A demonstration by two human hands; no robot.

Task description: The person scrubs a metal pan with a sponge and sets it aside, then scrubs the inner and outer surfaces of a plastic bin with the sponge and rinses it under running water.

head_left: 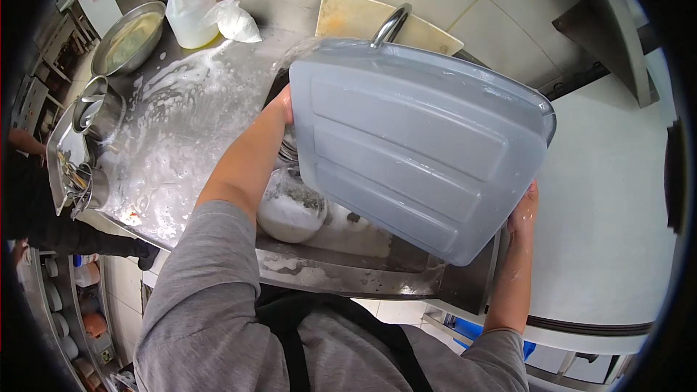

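Observation:
A large grey plastic tub (406, 152) is tilted over the sink (348, 287), its ribbed underside facing me. My left hand (284, 105) grips its left side, with most of the fingers hidden behind it. On the opposite side, my right hand (524, 210) holds the lower right edge, and its fingers are partly hidden too. The curved metal faucet (392, 25) rises behind the tub's upper rim. Beneath the tub, a round container with white suds (290, 210) sits in the basin. Water drops cling to the tub and my right forearm.
Foam covers the steel counter (174, 101) at left. Along it stand a white plastic jug (190, 11), a knotted plastic bag (236, 22), a large metal bowl (129, 38), a pot (102, 109) and a cutlery tray (69, 152). A cutting board (341, 11) leans behind. Another person's leg (94, 238) shows at left.

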